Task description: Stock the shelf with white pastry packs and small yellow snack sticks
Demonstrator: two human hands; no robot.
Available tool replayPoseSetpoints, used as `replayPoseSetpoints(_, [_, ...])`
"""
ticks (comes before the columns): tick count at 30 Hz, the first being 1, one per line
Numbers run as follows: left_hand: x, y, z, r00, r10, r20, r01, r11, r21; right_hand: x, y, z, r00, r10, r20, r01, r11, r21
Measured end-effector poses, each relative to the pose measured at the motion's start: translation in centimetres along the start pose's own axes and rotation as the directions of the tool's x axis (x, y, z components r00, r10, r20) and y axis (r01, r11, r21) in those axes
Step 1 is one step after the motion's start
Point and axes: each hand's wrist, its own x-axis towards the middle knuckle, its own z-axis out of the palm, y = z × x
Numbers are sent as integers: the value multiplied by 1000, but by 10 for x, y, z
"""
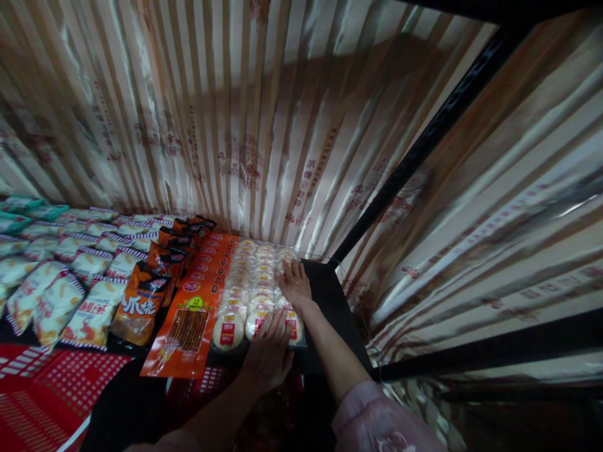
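Rows of round white cakes in clear wrappers (228,328) with red and yellow labels stand at the right end of the black shelf. My left hand (269,351) rests against the front packs of the middle and right rows, its fingers stretched out. Farther back, my right hand (294,284) lies with spread fingers on the rightmost row. Orange snack packets (191,333), with brown sticks showing through a window, stand in a row just left of the cakes.
Black-and-orange bags (139,306) and white snack bags (94,307) fill the shelf to the left. A red plastic basket (70,383) is below. The black shelf board (332,307) ends by a slanting post (400,179), with printed pleated curtain (264,125) behind.
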Motion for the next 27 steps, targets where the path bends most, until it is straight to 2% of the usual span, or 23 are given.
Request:
replayPoseSetpoints(4, [0,0,0,1000,6,7,-6,1000,-1,2,3,5,1000,-9,-15,9,1000,24])
replayPoseSetpoints(8, [-1,0,2,1000,6,14,-6,1000,2,3,8,8,995,-99,-20,100,993,61])
replayPoseSetpoints(12, [0,0,0,1000,4,9,-4,1000,9,5,9,8,986,-168,2,168,986,1])
replayPoseSetpoints(27, [-1,0,1,1000,15,3,-15,1000,-17,-1,3,5,992,-114,43,119,984,-133])
